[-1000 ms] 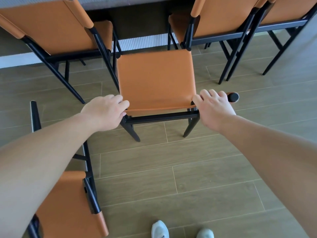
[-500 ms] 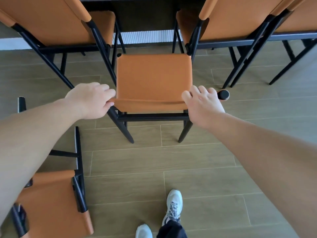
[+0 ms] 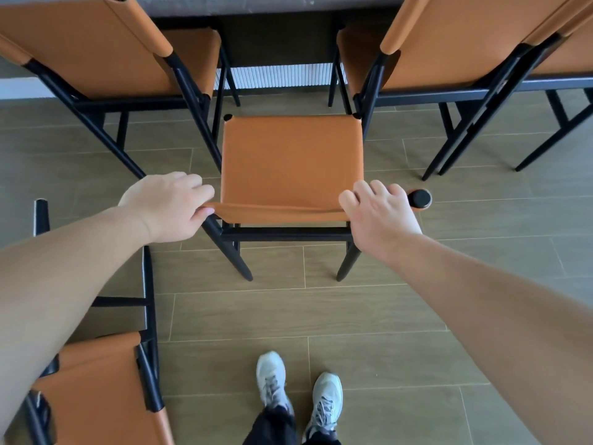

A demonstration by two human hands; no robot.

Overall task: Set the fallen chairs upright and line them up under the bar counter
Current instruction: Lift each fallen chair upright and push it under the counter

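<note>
Two bare hands hold the top edge of the backrest of an upright chair with an orange leather seat and a black metal frame (image 3: 292,162), which stands on the wood-plank floor (image 3: 321,316) in front of the grey bar table (image 3: 272,4). The left hand (image 3: 167,207) curls its fingers over the left end of that backrest edge, thumb tucked under the orange material, and the right hand (image 3: 378,216) wraps round the right end, just beside the round black cap (image 3: 419,198) of the frame post. The far edge of this chair's seat lies between two more upright orange chairs: one to the left of it (image 3: 96,49) and one to the right of it (image 3: 449,43), both with their seats reaching under the table and their backrests facing the camera. Further right of the held chair, part of another orange chair (image 3: 574,49) shows at the frame's edge, close against its neighbour. Nearer the camera and to the left of the held chair, a fallen orange chair (image 3: 96,387) lies on the floor, its black legs pointing away toward the table and partly hidden by the left forearm. Behind the held chair, close to the camera, two pale grey sneakers (image 3: 298,390) stand on the planks below dark trouser cuffs.
</note>
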